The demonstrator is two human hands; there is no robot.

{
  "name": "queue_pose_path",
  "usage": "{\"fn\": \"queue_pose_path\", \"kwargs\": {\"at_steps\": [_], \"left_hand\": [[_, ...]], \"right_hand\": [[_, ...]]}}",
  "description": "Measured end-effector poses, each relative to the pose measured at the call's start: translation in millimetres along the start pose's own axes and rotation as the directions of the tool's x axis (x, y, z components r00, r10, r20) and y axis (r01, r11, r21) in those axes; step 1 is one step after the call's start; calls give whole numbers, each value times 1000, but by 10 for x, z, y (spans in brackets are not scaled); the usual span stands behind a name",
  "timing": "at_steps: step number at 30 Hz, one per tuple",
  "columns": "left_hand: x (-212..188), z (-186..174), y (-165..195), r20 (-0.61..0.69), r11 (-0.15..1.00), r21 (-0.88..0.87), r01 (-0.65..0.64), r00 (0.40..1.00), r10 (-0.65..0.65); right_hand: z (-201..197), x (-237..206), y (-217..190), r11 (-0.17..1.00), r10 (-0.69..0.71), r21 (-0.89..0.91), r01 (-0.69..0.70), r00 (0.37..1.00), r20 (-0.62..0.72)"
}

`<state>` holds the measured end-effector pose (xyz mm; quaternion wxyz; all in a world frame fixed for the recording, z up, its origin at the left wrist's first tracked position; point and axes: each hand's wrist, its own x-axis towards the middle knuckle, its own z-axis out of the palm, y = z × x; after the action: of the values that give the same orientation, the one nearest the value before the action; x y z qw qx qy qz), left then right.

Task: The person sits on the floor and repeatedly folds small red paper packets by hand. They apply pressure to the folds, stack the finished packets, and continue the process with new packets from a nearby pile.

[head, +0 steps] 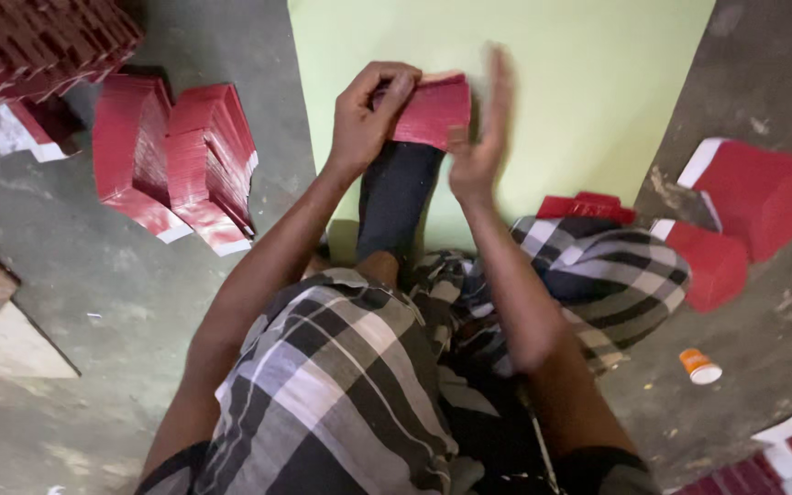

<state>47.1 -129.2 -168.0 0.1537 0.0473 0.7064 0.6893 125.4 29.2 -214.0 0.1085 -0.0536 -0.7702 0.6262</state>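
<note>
I sit on the floor in a checked wrap. My left hand (368, 115) grips the left end of a small stack of red cards (434, 112), held over my dark-clad foot. My right hand (483, 128) is flat and upright with fingers straight, pressed against the right side of that stack. It is blurred with motion. Under the stack lies a pale green sheet (588, 82) spread on the floor.
Tilted stacks of red cards (176, 160) stand on the grey floor at the left, with more (34, 41) in the top left corner. Folded red pieces (735, 215) lie at the right, and a few (587, 206) by my knee. A small orange and white cap (700, 367) lies lower right.
</note>
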Motion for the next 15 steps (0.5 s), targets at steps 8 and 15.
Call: {"fn": "queue_pose_path", "kwargs": {"at_steps": [8, 15], "left_hand": [[7, 11, 227, 10, 967, 204, -151, 988, 152], [-30, -85, 145, -44, 989, 125, -83, 995, 89]], "right_hand": [[32, -19, -353, 990, 44, -132, -41, 999, 21], [-217, 359, -823, 618, 165, -750, 235, 894, 417]]}}
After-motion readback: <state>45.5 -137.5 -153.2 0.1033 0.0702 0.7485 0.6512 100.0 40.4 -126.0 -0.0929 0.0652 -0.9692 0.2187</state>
